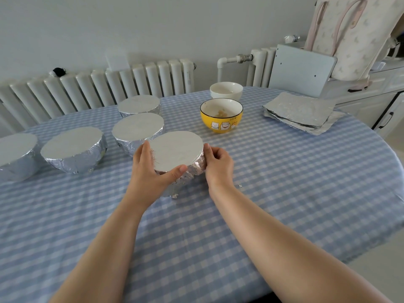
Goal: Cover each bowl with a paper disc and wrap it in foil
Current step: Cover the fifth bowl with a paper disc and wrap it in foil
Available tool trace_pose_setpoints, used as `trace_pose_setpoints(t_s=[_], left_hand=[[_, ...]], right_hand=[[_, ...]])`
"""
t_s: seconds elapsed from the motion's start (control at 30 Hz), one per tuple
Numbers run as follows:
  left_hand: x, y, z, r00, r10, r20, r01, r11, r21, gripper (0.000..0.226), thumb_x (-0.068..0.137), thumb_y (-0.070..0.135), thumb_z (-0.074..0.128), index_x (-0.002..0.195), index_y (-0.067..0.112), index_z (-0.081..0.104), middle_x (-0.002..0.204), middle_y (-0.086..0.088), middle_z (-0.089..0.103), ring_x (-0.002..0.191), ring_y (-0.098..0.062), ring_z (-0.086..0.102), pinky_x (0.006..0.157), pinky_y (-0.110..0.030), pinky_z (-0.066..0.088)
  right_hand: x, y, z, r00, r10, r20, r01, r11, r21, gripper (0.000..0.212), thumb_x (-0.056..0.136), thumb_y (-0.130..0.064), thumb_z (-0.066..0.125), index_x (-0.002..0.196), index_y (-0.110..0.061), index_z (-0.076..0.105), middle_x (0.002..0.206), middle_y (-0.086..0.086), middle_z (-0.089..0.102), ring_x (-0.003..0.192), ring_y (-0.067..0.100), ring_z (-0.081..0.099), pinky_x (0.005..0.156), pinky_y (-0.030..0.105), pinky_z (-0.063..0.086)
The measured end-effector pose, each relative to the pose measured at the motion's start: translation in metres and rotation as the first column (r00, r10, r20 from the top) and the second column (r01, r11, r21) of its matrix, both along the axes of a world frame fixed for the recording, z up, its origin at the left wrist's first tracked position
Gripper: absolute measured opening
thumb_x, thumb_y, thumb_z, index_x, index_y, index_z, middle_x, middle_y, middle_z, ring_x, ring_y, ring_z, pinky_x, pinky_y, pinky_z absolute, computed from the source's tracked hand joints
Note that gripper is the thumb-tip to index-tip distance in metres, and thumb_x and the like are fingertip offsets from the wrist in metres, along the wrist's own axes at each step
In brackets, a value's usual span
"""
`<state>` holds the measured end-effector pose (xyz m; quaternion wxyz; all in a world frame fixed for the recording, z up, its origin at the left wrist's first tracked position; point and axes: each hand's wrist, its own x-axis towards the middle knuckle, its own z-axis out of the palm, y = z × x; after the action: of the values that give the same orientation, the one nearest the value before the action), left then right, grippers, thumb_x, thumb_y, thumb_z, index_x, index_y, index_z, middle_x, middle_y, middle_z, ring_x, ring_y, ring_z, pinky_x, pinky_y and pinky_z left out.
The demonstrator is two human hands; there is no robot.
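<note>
A foil-wrapped bowl (177,150) with a flat silver top sits at the table's middle. My left hand (150,171) grips its left and near side, thumb along the front rim. My right hand (217,165) holds its right side, fingers curled against the crinkled foil. Several other foil-wrapped bowls (72,149) stand in a row to the left and behind. An uncovered yellow bowl (221,115) with cat pictures stands farther back, and an uncovered white bowl (226,90) behind it. A stack of foil sheets (300,112) lies at the back right.
The table (284,182) has a blue and white checked cloth. A small foil scrap (240,185) lies right of my right wrist. A white radiator (109,84) runs along the wall behind, and a white cabinet (371,101) stands at the right.
</note>
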<state>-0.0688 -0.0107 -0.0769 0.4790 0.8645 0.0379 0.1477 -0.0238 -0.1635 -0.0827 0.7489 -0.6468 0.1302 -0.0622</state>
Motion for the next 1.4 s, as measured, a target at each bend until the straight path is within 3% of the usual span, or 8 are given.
trace_pose_setpoints(t_s=[0.2, 0.43, 0.57, 0.67, 0.9, 1.1, 1.3, 1.4], left_hand=[[-0.002, 0.002, 0.005, 0.999, -0.008, 0.038, 0.012, 0.995, -0.099, 0.093, 0.048, 0.075, 0.067, 0.129, 0.042, 0.035, 0.128, 0.018, 0.035, 0.133, -0.006, 0.031, 0.105, -0.023, 0.028], [0.001, 0.009, 0.002, 0.998, -0.012, 0.059, 0.021, 0.989, -0.144, 0.085, 0.052, 0.073, 0.069, 0.127, 0.040, 0.046, 0.120, 0.026, 0.039, 0.131, -0.014, 0.040, 0.111, -0.037, 0.038], [0.004, 0.015, 0.000, 0.999, -0.006, 0.035, 0.012, 0.987, -0.157, 0.090, 0.054, 0.076, 0.070, 0.131, 0.035, 0.050, 0.127, 0.009, 0.045, 0.128, -0.017, 0.045, 0.108, -0.045, 0.043], [0.005, 0.018, -0.001, 1.000, -0.011, 0.014, 0.014, 0.986, -0.167, 0.095, 0.051, 0.082, 0.070, 0.131, 0.033, 0.051, 0.132, 0.001, 0.046, 0.124, -0.018, 0.049, 0.106, -0.047, 0.045], [0.005, 0.017, -0.001, 1.000, -0.020, 0.018, 0.022, 0.986, -0.167, 0.096, 0.050, 0.081, 0.072, 0.132, 0.035, 0.050, 0.131, 0.004, 0.045, 0.127, -0.016, 0.046, 0.108, -0.045, 0.044], [0.002, 0.015, 0.000, 0.999, -0.032, 0.023, 0.035, 0.987, -0.154, 0.088, 0.054, 0.075, 0.071, 0.129, 0.034, 0.050, 0.130, 0.005, 0.043, 0.127, -0.016, 0.043, 0.108, -0.046, 0.043], [0.001, 0.009, 0.003, 0.998, -0.043, 0.038, 0.047, 0.992, -0.120, 0.089, 0.051, 0.073, 0.070, 0.127, 0.035, 0.045, 0.135, 0.005, 0.037, 0.127, -0.010, 0.038, 0.097, -0.014, 0.032], [0.001, 0.007, 0.003, 0.998, -0.048, 0.046, 0.052, 0.993, -0.106, 0.087, 0.053, 0.068, 0.074, 0.128, 0.035, 0.045, 0.135, 0.007, 0.036, 0.128, -0.008, 0.035, 0.092, -0.007, 0.028]], right_hand=[[0.005, -0.005, -0.001, 0.990, 0.138, 0.035, -0.138, 0.990, -0.010, 0.024, 0.095, -0.036, 0.063, 0.094, -0.013, 0.070, 0.079, -0.004, 0.070, 0.073, 0.006, 0.063, 0.075, 0.024, 0.052], [0.006, -0.012, 0.002, 0.943, 0.330, 0.051, -0.334, 0.928, 0.163, 0.010, 0.097, -0.020, 0.062, 0.102, -0.014, 0.068, 0.100, 0.007, 0.073, 0.092, 0.019, 0.068, 0.085, 0.033, 0.056], [0.011, -0.016, 0.004, 0.893, 0.443, 0.076, -0.444, 0.845, 0.297, 0.024, 0.095, -0.010, 0.062, 0.119, -0.006, 0.064, 0.097, 0.001, 0.070, 0.079, 0.009, 0.061, 0.065, 0.021, 0.044], [0.015, -0.020, 0.003, 0.867, 0.486, 0.112, -0.498, 0.831, 0.247, 0.027, 0.094, -0.005, 0.062, 0.121, -0.005, 0.064, 0.101, 0.001, 0.072, 0.088, 0.013, 0.062, 0.076, 0.026, 0.040], [0.013, -0.022, 0.001, 0.892, 0.430, 0.138, -0.443, 0.893, 0.080, 0.017, 0.095, -0.011, 0.062, 0.102, -0.023, 0.071, 0.085, -0.007, 0.073, 0.078, 0.010, 0.056, 0.063, 0.020, 0.036], [0.010, -0.008, -0.008, 0.941, 0.327, 0.088, -0.339, 0.903, 0.264, 0.019, 0.100, -0.019, 0.056, 0.099, -0.014, 0.074, 0.095, 0.008, 0.066, 0.084, 0.021, 0.049, 0.069, 0.027, 0.040], [0.007, -0.002, -0.006, 0.970, 0.241, 0.035, -0.238, 0.909, 0.342, 0.029, 0.096, -0.026, 0.061, 0.103, 0.001, 0.069, 0.098, 0.015, 0.066, 0.093, 0.027, 0.056, 0.093, 0.046, 0.047], [0.006, -0.002, -0.005, 0.981, 0.194, 0.017, -0.189, 0.928, 0.321, 0.031, 0.096, -0.024, 0.062, 0.106, 0.005, 0.068, 0.092, 0.013, 0.068, 0.088, 0.025, 0.062, 0.092, 0.040, 0.053]])
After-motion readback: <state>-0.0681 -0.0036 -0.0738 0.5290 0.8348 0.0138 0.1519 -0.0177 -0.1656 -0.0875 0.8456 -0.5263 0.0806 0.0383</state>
